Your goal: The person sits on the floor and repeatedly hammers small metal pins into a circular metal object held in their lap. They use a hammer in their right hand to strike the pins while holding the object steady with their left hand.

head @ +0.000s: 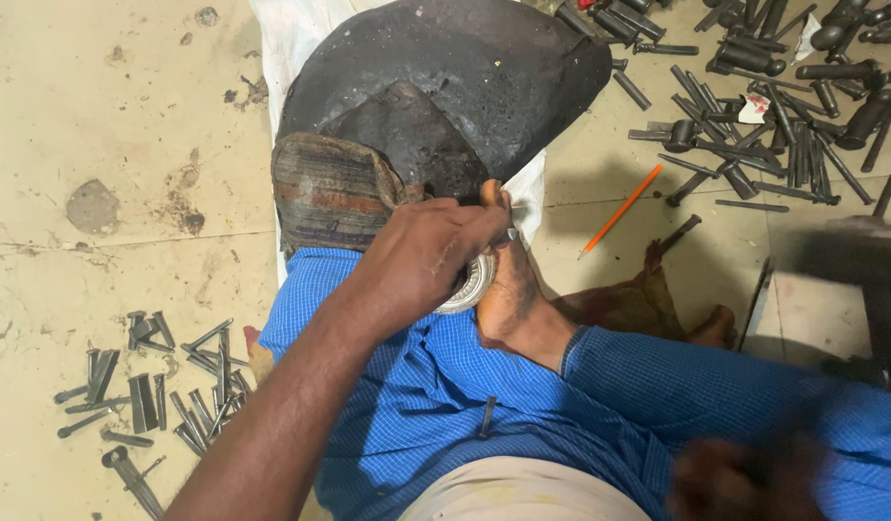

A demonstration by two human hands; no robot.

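Low at the right edge, the right hand (744, 478) is a dark blur; I cannot tell its grip. Above blue checked cloth (417, 386), the left hand (421, 256) closes on a shiny ribbed metal ring (472, 282) pressed against a bare foot (508, 289). Beyond lie a striped woven pad (330, 193) and a rough black block (445, 87); dark steel punches (773, 106) scatter farther off.

A blue fine-checked garment (407, 386) at six o'clock, a striped brown-grey cloth pad (330, 193) centre, a black stone block (465, 68) at twelve, an orange pencil (621, 210) at two.
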